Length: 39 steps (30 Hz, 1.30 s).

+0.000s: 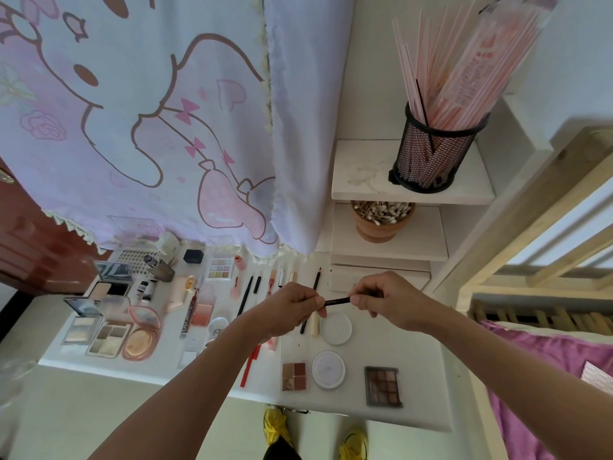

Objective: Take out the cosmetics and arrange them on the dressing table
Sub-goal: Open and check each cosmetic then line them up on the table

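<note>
A thin dark cosmetic pencil [337, 301] hangs level above the white dressing table [398, 353]. My left hand [292, 308] pinches its left end and my right hand [384, 302] pinches its right end. Below the hands lie a long black pencil [316, 280], a cream stick [314, 325] and two round white compacts [335, 328] [328, 369]. A brown eyeshadow palette [382, 386] and a small red-brown palette [294, 376] sit near the front edge. Several open compacts, tubes and palettes fill the table's left part, among them a round peach compact [141, 341].
A pink cartoon cloth [149, 127] hangs over the back of the table. White shelves on the right carry a black mesh holder [431, 157] of pink sticks and a pot of cotton swabs [381, 220]. A wooden bed frame [537, 234] with pink bedding stands at right.
</note>
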Each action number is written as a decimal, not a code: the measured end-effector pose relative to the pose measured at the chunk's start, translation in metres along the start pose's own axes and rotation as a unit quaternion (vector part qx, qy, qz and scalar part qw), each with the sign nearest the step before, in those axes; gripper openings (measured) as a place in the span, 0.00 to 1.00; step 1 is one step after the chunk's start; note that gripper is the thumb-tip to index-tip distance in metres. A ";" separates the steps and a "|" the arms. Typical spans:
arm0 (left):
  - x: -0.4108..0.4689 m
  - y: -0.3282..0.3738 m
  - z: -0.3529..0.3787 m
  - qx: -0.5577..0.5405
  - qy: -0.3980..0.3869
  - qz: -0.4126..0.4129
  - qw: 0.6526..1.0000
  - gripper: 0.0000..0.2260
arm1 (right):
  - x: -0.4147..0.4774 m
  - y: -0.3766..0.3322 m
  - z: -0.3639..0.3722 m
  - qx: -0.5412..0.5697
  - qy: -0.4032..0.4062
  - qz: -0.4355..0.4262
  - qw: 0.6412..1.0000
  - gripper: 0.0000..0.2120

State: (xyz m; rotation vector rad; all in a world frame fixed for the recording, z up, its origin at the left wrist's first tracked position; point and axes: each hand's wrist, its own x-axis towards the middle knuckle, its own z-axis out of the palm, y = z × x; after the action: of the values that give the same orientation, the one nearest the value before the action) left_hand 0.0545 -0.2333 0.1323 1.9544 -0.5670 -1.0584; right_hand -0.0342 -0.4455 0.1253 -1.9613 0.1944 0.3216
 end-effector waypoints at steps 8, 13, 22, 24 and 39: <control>-0.003 -0.004 -0.002 -0.008 -0.012 -0.003 1.000 0.13 | 0.003 -0.005 0.006 -0.077 -0.029 -0.007 0.997 0.06; -0.005 -0.004 -0.003 -0.010 -0.011 -0.005 1.000 0.13 | 0.001 -0.007 0.009 -0.041 -0.045 -0.010 0.998 0.05; -0.006 -0.005 -0.004 -0.025 -0.017 -0.018 0.999 0.12 | 0.002 -0.008 0.014 -0.059 0.019 -0.040 0.997 0.09; -0.006 -0.005 -0.003 -0.025 -0.016 -0.018 0.999 0.13 | 0.001 -0.007 0.015 -0.069 0.032 -0.047 0.996 0.07; -0.011 -0.008 -0.006 -0.063 -0.042 -0.017 0.997 0.13 | 0.002 -0.009 0.017 -0.162 -0.006 -0.098 0.982 0.07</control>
State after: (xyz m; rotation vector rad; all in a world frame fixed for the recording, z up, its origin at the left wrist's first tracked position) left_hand 0.0532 -0.2188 0.1330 1.8226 -0.5004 -1.1736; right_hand -0.0320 -0.4265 0.1265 -2.2785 -0.0656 0.2465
